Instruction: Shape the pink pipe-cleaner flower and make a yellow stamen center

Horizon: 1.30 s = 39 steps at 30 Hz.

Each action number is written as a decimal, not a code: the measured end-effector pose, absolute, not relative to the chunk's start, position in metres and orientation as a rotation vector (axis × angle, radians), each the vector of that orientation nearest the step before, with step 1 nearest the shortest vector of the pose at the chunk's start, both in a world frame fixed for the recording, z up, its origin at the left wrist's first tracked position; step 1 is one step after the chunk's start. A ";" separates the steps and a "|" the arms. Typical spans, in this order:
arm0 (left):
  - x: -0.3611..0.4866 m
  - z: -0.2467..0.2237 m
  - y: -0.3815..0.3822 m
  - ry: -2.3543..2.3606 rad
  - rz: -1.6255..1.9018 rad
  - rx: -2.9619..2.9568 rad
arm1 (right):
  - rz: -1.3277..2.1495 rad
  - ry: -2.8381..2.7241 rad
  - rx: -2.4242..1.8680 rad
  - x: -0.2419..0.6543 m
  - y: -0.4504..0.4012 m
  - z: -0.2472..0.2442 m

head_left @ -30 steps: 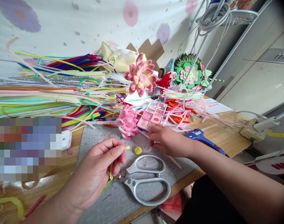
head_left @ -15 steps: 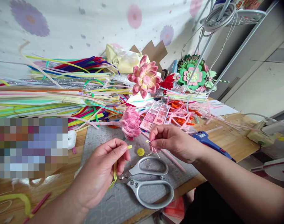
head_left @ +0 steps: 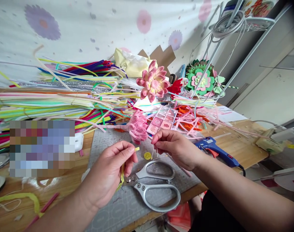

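My left hand point(head_left: 119, 161) is closed in a pinch on a narrow yellow strip point(head_left: 137, 149); its short end sticks out past the thumb and the rest hangs below the fingers. My right hand point(head_left: 172, 145) pinches some thin pale threads point(head_left: 152, 152), which dangle under the fingertips. Between the hands, a small yellow coil point(head_left: 147, 156) lies on the grey cutting mat point(head_left: 105, 211). Grey-handled scissors point(head_left: 158, 190) rest just below it, blades partly behind my left hand. A pink fuzzy flower point(head_left: 137, 127) lies on its side beyond the hands.
A blue glue gun point(head_left: 219, 153) lies by my right forearm. Bundles of coloured pipe cleaners point(head_left: 40, 101) fill the back left. A finished pink flower point(head_left: 153, 82) stands behind a palette-like card point(head_left: 162, 120). A white earbud case point(head_left: 78, 141) sits at left.
The view has shifted slightly. My right hand has moved a little and turned, and the threads now hang lower, near the yellow coil. My left hand keeps its pinch on the yellow strip.
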<state>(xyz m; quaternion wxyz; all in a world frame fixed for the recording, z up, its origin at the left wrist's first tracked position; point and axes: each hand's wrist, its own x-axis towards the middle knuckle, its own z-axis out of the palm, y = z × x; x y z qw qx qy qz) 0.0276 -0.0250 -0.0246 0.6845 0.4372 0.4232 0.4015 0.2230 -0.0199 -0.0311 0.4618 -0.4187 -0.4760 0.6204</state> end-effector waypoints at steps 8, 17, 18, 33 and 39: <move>0.026 -0.027 -0.024 0.928 0.899 1.010 | 1.548 -1.134 -0.862 0.228 -0.022 -0.033; 0.026 -0.028 -0.024 0.922 0.910 0.978 | 1.494 -1.087 -0.980 0.229 -0.017 -0.030; 0.026 -0.028 -0.024 0.921 0.914 0.976 | 1.483 -1.076 -1.001 0.229 -0.017 -0.029; 0.027 -0.028 -0.025 0.922 0.893 0.952 | 1.400 -1.309 -1.130 0.229 -0.036 -0.020; 0.028 -0.027 -0.027 0.913 0.887 0.986 | 1.460 -1.430 -1.185 0.207 -0.045 -0.017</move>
